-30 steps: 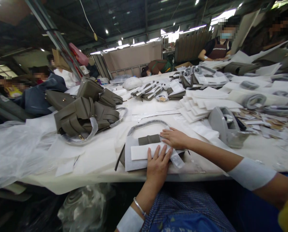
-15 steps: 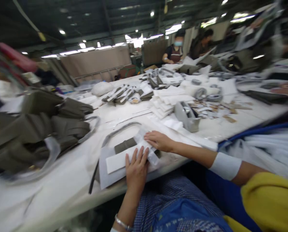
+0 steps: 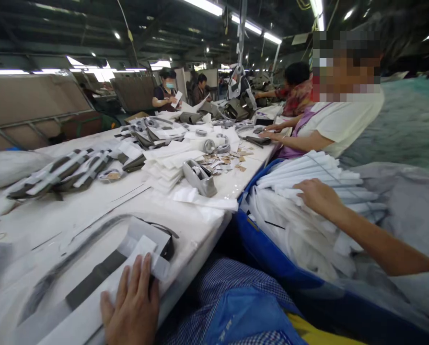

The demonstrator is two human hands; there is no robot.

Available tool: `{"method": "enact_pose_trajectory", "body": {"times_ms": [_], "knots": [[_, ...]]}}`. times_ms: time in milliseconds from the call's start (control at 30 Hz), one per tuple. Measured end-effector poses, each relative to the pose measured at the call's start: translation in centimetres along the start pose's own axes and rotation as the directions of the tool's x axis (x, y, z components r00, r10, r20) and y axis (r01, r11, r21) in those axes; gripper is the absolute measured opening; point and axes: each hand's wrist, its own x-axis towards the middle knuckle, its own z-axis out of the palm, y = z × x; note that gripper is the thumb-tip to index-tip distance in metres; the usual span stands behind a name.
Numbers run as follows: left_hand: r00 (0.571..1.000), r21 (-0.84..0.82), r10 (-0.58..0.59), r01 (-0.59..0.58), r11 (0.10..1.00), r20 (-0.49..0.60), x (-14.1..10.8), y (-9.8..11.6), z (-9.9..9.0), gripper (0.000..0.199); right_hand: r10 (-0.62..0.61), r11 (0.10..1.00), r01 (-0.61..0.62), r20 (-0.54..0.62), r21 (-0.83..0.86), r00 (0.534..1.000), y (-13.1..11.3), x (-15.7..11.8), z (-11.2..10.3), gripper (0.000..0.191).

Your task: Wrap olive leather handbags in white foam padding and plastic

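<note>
My left hand (image 3: 133, 297) lies flat, fingers spread, on a white paper strip (image 3: 75, 314) laid across a dark olive bag (image 3: 97, 277) near the table edge. A translucent sheet (image 3: 135, 232) covers part of the bag, and a grey wrapped handle (image 3: 58, 273) curves behind it. To the right, my right hand (image 3: 318, 199) reaches over a blue bin, its fingers stretched out and touching the stack of folded white sheets (image 3: 309, 170). Its thumb is hidden, and nothing shows lifted in that hand.
The blue bin (image 3: 248, 237) stands against the table's right edge. A grey tape dispenser (image 3: 200, 177) sits beside white sheets (image 3: 169, 163) and scattered brown paper pieces (image 3: 239, 167). Wrapped dark straps (image 3: 65, 170) lie at left. Co-workers sit along the table, one (image 3: 307, 139) close by at right.
My right hand has left the bag and moved right to the white sheets in the bin. My left hand stays on the paper strip. The view has turned right.
</note>
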Motion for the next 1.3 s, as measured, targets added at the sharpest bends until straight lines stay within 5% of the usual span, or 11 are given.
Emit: {"method": "enact_pose_trajectory", "body": {"times_ms": [100,200,400,467,533,600,667,733,833,1033,1300], "knots": [[1.000,0.008,0.006,-0.006,1.000,0.003,0.0,0.1,-0.1,0.065,0.072,0.997,-0.072,0.010,-0.028,0.997,2.8,-1.2,0.1,0.024],[1.000,0.028,0.026,-0.026,0.999,0.000,0.1,-0.2,-0.1,0.062,0.040,0.999,-0.040,-0.012,-0.003,0.999,1.8,-1.0,-0.5,0.023],[0.984,0.128,0.033,-0.056,0.990,0.177,1.1,-1.4,-2.0,0.057,-0.170,0.937,0.232,-0.239,0.263,0.956,-9.9,0.0,-6.4,0.048],[0.952,0.140,0.043,-0.089,0.986,0.302,2.1,-1.7,-3.3,0.060,-0.183,0.801,0.286,-0.240,0.526,0.953,-14.7,-0.7,-8.4,0.045],[0.913,0.125,0.043,-0.102,0.987,0.405,3.1,-2.1,-4.6,0.063,-0.309,0.508,0.202,-0.042,0.837,0.950,-19.0,-1.9,-9.2,0.037],[0.884,0.094,0.041,-0.096,0.991,0.467,4.1,-2.4,-5.6,0.065,-0.459,0.190,-0.050,0.134,0.980,0.878,-22.5,-3.4,-8.5,0.037],[0.861,0.052,0.048,-0.087,0.995,0.506,4.8,-2.7,-6.3,0.066,-0.588,0.045,-0.257,0.233,0.965,0.774,-25.1,-5.1,-6.6,0.040],[0.848,0.016,0.054,-0.073,0.997,0.527,5.2,-3.0,-6.7,0.066,-0.720,0.080,-0.297,0.261,0.952,0.643,-26.6,-6.6,-4.0,0.039],[0.842,-0.004,0.053,-0.061,0.998,0.537,5.6,-3.3,-7.2,0.065,-0.838,0.156,-0.065,0.167,0.986,0.520,-27.5,-8.0,-0.4,0.033],[0.812,0.003,0.075,-0.094,0.996,0.580,6.6,-3.6,-8.3,0.061,-0.755,0.235,0.700,-0.327,0.674,0.568,-31.9,-5.9,2.0,0.034],[0.798,0.022,0.080,-0.116,0.993,0.597,7.2,-4.1,-8.3,0.057,-0.677,0.295,0.863,-0.548,0.411,0.492,-42.2,-4.8,3.5,0.027]]}}
